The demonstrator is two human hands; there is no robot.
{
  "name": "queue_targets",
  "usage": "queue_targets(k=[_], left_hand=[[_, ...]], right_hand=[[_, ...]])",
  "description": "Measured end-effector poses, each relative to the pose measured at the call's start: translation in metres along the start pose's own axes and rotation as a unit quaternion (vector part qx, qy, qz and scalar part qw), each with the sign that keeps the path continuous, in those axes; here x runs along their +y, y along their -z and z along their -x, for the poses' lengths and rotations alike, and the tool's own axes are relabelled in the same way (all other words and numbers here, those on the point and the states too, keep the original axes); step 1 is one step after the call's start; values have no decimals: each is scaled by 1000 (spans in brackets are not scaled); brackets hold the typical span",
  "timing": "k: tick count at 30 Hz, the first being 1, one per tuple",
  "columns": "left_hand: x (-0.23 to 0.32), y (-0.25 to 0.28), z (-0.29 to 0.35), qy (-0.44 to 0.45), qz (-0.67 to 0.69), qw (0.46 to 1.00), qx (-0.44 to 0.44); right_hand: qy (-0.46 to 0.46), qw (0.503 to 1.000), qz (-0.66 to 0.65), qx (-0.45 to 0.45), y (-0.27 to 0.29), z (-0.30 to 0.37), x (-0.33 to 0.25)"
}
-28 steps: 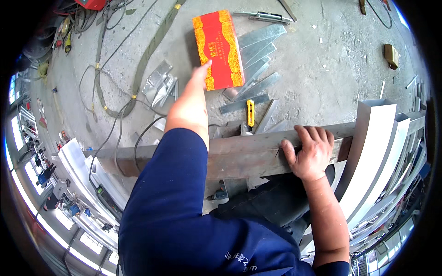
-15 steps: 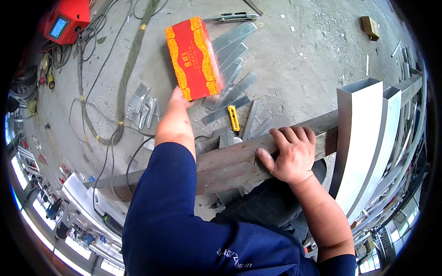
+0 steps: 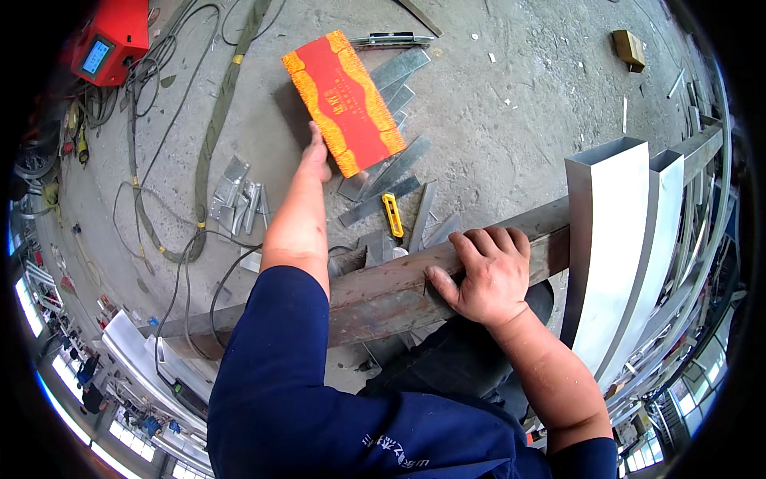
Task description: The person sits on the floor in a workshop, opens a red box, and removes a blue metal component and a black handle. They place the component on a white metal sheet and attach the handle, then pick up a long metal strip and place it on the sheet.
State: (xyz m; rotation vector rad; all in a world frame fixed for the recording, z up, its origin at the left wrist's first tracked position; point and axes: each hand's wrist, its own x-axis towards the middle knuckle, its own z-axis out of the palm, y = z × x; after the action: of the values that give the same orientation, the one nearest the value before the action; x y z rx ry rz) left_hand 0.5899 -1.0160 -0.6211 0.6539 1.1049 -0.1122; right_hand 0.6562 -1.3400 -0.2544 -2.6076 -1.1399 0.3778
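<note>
My left hand (image 3: pixel 317 158) is at the near left edge of a red cardboard box (image 3: pixel 341 102) with orange-yellow patterned borders. Its thumb lies along the side and the other fingers are mostly hidden by the box. The box is tilted, with a shadow on the floor to its left. On a long rusty steel beam (image 3: pixel 375 300) lies my right hand (image 3: pixel 488 275), thumb apart and fingertips bent over the upper edge. Between box and beam, a yellow utility knife (image 3: pixel 392 214) lies on the floor among flat metal strips (image 3: pixel 399 166).
Two upright silver rectangular tubes (image 3: pixel 610 231) stand close to my right hand. Small metal brackets (image 3: pixel 231 195) and loose cables (image 3: pixel 177 305) lie on the left. A red machine with a screen (image 3: pixel 110 40) stands far left; a small brown block (image 3: pixel 629 51) lies far right.
The box has turned, its near end swinging to the right, and my left thumb shows further up its side. My right hand stays on the beam; the whole view has shifted slightly.
</note>
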Motion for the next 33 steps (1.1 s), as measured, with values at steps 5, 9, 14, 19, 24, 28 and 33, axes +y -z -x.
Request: queue_targets(k=[5, 9, 14, 19, 24, 28, 33], left_hand=[[20, -98, 12, -121, -31, 992, 19], [54, -128, -5, -256, -196, 925, 200], [69, -216, 73, -30, -313, 896, 313], [80, -201, 112, -37, -214, 939, 266], [96, -129, 165, -208, -34, 958, 195], [110, -94, 304, -401, 47, 911, 89], [78, -46, 510, -388, 110, 913, -66]], right_hand=[[-20, 1000, 3, -3, -2, -1, 3], [8, 1000, -6, -12, 1, -2, 0], [-22, 999, 29, -30, 3, 9, -9], [-17, 998, 56, -8, -1, 18, -10], [-37, 996, 76, -14, -6, 17, -18], [-11, 993, 112, 41, -16, 26, -16], [-39, 999, 0, -32, -19, 24, 4]])
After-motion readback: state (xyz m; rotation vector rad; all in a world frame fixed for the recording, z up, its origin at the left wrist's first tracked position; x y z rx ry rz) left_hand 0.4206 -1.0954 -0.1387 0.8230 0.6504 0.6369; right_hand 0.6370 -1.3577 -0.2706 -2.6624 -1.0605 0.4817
